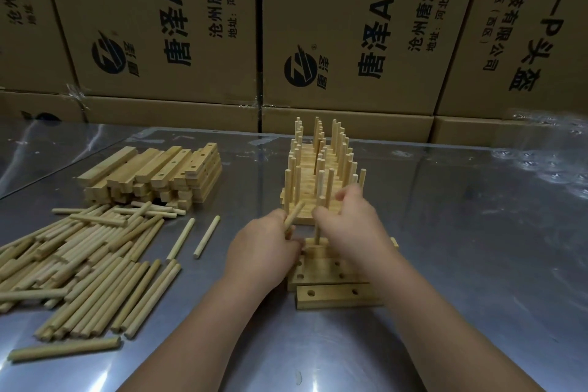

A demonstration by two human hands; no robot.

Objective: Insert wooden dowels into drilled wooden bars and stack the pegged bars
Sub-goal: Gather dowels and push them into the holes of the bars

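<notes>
Right hand (346, 219) pinches an upright dowel (317, 232), seating it in a drilled bar (315, 248) on the table (477, 264) — left hand (267, 251) grips a spare dowel (294, 215), probably next (pegged stack (318, 175) just behind).

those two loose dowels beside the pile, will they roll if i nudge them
Likely yes: the dowels are round and lie alone on the smooth shiny table, so a sideways nudge should roll them. They look stiff and probably light, being thin wood.
</notes>
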